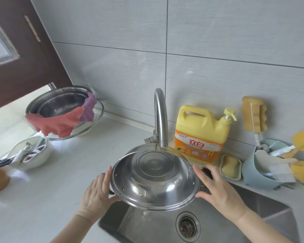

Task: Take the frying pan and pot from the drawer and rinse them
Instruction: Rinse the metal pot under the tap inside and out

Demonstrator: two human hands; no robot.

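A stainless steel pot [154,176] is tipped bottom-up over the sink [253,216], its shiny base facing me. Water dribbles from its lower rim into the basin. My left hand [96,192] grips its left side, thumb curled under at the dark side handle. My right hand [218,188] holds its right side, fingers over the dark handle there. The curved steel faucet [160,116] stands just behind the pot. The frying pan is not identifiable in view.
A yellow detergent jug [200,135] and a soap dish [230,166] sit behind the sink. A blue caddy [256,174] with brushes and sponges stands at right. Steel bowls with red and purple cloths [60,120] and a white bowl [32,155] lie at left.
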